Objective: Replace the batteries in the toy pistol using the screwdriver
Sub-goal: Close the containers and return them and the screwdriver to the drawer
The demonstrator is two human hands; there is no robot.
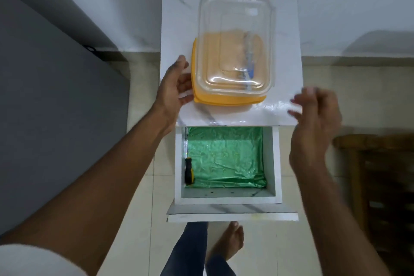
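A small white desk (286, 51) with faint marble veining stands against a pale wall, and its top reaches from the left hand (173, 87) across to the right hand (313, 119). Below the two hands, nearer the person, an open drawer (276, 163) is pulled out of the desk, lined with crinkled green foil (226, 159).

On the desk top, between the hands and closer to the left one, sits a clear plastic container (235, 40) turned upside down on a yellow lid (224, 99). Something pale with a blue part shows through its wall, too blurred to name, so whether the toy pistol is inside cannot be told.

The left hand's fingers (183, 61) lie loosely curved just beside the yellow lid's left edge, thumb near the lid; whether they touch it cannot be told, and they hold nothing. The right hand hovers at the desk's right front corner, well apart from the container, its fingers (300, 98) partly curled and blurred by motion, with nothing visible in them.

The screwdriver (189, 171), with a black and yellow handle and a thin shaft, lies along the drawer's left wall, below the left hand and untouched.

A bare foot (230, 242) and a jeans leg (190, 251) show on the tiled floor (139, 208) below the drawer.
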